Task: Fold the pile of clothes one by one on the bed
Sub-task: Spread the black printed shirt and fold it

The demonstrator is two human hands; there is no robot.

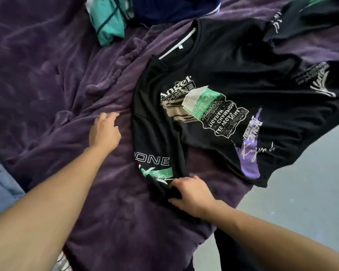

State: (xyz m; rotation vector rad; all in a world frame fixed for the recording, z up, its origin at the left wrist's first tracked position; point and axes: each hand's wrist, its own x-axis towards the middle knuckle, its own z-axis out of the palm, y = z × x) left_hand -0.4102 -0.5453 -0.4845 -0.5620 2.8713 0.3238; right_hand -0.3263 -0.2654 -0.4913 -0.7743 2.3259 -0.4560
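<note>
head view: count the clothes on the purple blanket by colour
black: 2, the black printed t-shirt spread flat and a second black printed garment at the top right
teal: 1, the teal striped garment
navy: 1, the navy blue garment
total: 4; dark cloth at the bottom edge is too unclear to count

Black T-shirt (213, 61): white, green and purple prints, spread print-up on the purple-covered bed (47, 75), centre to 3 o'clock; collar toward 11 o'clock, near sleeve bunched at 6 o'clock. Teal garment (108, 22): crumpled, 11 o'clock. Navy garment (174, 8): 12 o'clock. Second black printed piece (305, 18): possibly another shirt, 1 o'clock.
</note>
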